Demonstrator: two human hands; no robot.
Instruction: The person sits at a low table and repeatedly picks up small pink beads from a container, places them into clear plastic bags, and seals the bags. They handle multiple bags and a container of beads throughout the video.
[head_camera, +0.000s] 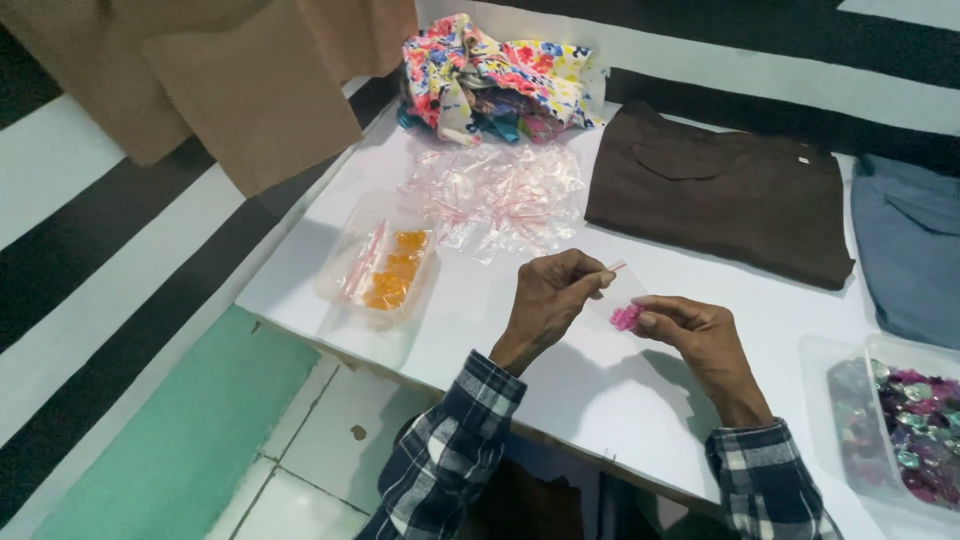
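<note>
On the white table (600, 400), at nine o'clock: clear tray (378, 262) with orange pieces. At twelve o'clock: heap of small clear bags (497, 192). Centre: left hand (548, 300), grip pinched together on small clear bag (612, 283). Just beside, right hand (700, 335), grip clamped on pink piece (626, 317). At four o'clock: tray of coloured pieces (900, 425).

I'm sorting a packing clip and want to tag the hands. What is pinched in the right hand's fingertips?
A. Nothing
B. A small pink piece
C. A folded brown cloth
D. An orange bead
B: the right hand pinches a small pink piece above the white table, while the left hand holds a small clear bag beside it.
</note>
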